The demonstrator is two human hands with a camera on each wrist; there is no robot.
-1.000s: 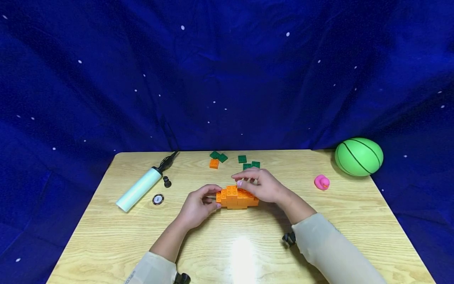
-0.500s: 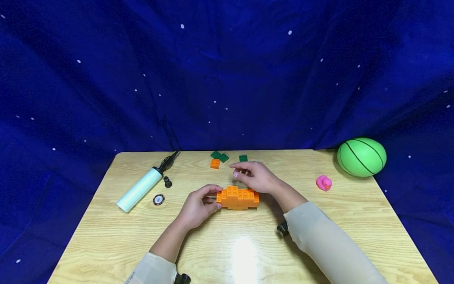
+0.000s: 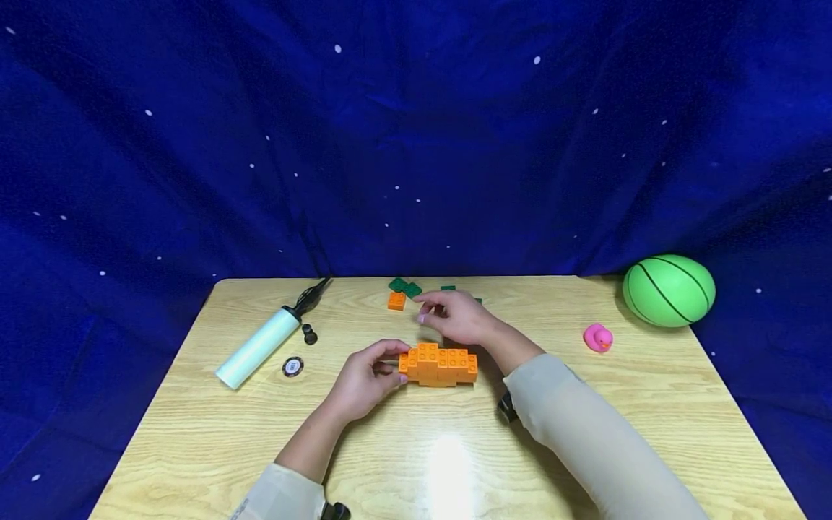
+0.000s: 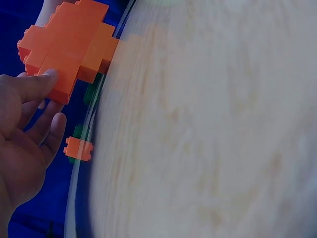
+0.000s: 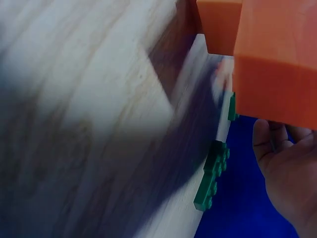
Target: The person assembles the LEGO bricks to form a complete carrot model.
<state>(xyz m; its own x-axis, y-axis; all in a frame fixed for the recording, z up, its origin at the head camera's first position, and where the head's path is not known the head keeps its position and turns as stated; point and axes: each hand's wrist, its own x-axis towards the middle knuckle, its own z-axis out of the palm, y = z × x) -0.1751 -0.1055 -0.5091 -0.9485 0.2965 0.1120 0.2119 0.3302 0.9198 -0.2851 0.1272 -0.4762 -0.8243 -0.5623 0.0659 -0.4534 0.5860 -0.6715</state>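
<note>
While the left hand (image 3: 364, 381) is pinching the seemingly well-advanced orange build (image 3: 438, 368) on the tabletop (image 3: 370, 462), the right hand (image 3: 460, 318), fingers loosely curved and seemingly empty, is hovering near the unattached orange brick (image 3: 396, 302) and green bricks (image 3: 412, 290).

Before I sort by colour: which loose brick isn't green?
The orange brick left of the right hand, beside two green bricks; every other visible loose brick is green.

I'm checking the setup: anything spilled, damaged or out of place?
Nothing looks spilled or damaged. Oddest is the green ball at far right: it looks oval, maybe lens stretch, and its outline crosses the edge of the table. The orange build in the left hand looks intact.
</note>
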